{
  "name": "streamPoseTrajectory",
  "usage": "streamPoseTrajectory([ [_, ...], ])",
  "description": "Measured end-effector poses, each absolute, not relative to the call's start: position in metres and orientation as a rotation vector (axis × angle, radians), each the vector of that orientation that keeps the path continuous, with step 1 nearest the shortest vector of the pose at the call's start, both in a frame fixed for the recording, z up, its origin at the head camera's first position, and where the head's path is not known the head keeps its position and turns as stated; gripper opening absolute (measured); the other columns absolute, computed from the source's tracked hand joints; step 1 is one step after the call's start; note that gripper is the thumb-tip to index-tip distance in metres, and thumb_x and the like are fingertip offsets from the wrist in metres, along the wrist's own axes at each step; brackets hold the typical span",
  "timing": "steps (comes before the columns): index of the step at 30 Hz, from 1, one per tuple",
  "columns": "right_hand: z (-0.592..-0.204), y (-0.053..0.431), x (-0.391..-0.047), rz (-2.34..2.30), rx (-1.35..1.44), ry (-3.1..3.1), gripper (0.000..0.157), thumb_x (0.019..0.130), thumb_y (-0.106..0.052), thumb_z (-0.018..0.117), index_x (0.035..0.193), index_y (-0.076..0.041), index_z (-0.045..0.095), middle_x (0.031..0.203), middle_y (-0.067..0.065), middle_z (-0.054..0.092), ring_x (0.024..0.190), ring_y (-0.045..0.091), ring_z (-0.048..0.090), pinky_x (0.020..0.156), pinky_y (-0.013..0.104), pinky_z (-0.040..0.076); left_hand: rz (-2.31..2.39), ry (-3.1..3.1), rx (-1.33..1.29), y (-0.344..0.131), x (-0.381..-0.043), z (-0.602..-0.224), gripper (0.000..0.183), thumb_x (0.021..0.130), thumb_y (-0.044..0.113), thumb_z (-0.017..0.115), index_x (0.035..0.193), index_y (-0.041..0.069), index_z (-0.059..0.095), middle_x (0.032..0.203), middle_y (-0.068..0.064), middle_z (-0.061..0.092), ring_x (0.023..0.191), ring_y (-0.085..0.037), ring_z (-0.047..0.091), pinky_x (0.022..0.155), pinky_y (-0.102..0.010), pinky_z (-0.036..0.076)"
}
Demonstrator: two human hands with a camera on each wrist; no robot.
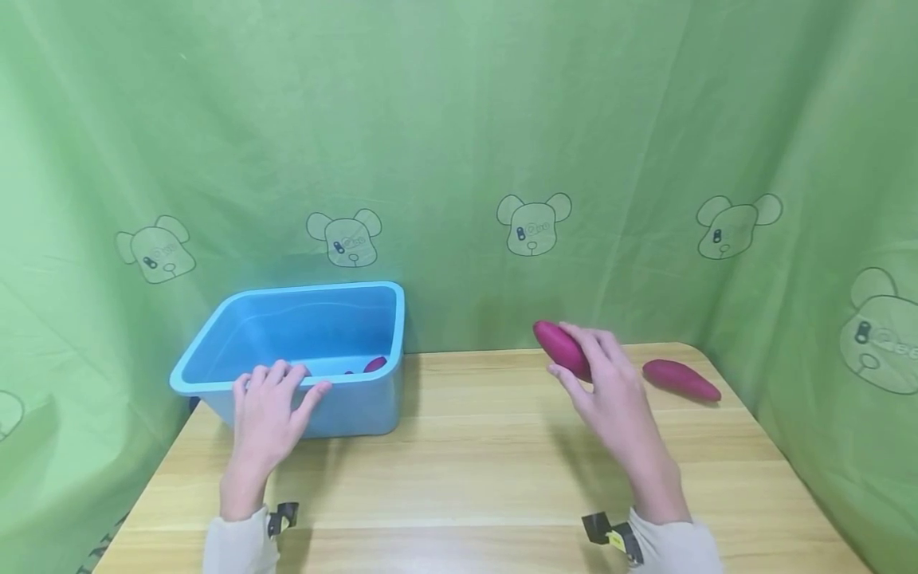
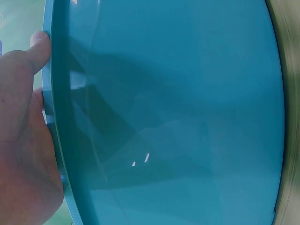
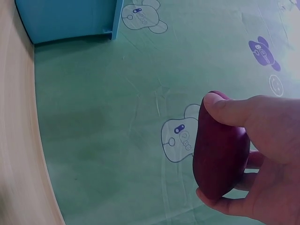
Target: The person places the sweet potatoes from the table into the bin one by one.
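My right hand [image 1: 610,391] holds a purple-skinned sweet potato [image 1: 562,349] above the table, thumb on one side and fingers on the other. In the right wrist view the same sweet potato [image 3: 219,150] sits between thumb and fingertips. To the right of that hand, a second sweet potato [image 1: 681,380] lies on the table. My left hand [image 1: 267,418] grips the near rim of a blue plastic tub [image 1: 398,343], its fingers bent over the edge. Inside, part of a sweet potato [image 1: 374,364] shows, with a smaller purple bit beside it; the near wall hides the rest.
The tub stands at the left back of a light wooden table [image 1: 459,478]. A green curtain [image 1: 445,143] printed with bear heads hangs close behind the table and along both sides. A dark strap with a small device [image 1: 613,536] circles the right wrist.
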State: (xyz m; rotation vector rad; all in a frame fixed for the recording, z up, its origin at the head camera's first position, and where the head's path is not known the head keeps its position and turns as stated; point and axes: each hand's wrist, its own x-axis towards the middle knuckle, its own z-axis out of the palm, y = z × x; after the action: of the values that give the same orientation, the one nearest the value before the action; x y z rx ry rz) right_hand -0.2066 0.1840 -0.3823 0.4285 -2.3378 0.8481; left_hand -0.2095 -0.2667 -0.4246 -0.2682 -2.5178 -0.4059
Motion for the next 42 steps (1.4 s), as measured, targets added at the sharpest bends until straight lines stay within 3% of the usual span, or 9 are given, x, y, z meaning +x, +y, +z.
streamPoseTrajectory([
  [18, -0.391, 0.168, -0.214, 0.863, 0.496, -2.353, 0.060, 0.089, -0.017, 0.083, 0.143, -0.014, 0.058, 0.127, 0.012, 0.059, 0.106, 0.033, 0.063, 0.086, 0.055, 0.056, -0.405, -2.520, -0.264, -0.265, -0.211, -0.426, 0.045, 0.100, 0.053, 0.060, 0.107, 0.009, 0.068, 0.112, -0.015, 0.065, 0.105, -0.039, 0.052, 0.098, -0.062, 0.029],
  [42, -0.391, 0.135, -0.224, 0.857, 0.588, -2.425, 0.060, 0.091, -0.026, 0.081, 0.145, -0.023, 0.056, 0.128, 0.007, 0.059, 0.110, 0.028, 0.061, 0.088, 0.051, 0.056, -0.417, -2.498, -0.266, -0.266, -0.211, -0.428, 0.043, 0.099, 0.052, 0.061, 0.106, 0.010, 0.067, 0.111, -0.014, 0.065, 0.105, -0.038, 0.052, 0.097, -0.062, 0.029],
])
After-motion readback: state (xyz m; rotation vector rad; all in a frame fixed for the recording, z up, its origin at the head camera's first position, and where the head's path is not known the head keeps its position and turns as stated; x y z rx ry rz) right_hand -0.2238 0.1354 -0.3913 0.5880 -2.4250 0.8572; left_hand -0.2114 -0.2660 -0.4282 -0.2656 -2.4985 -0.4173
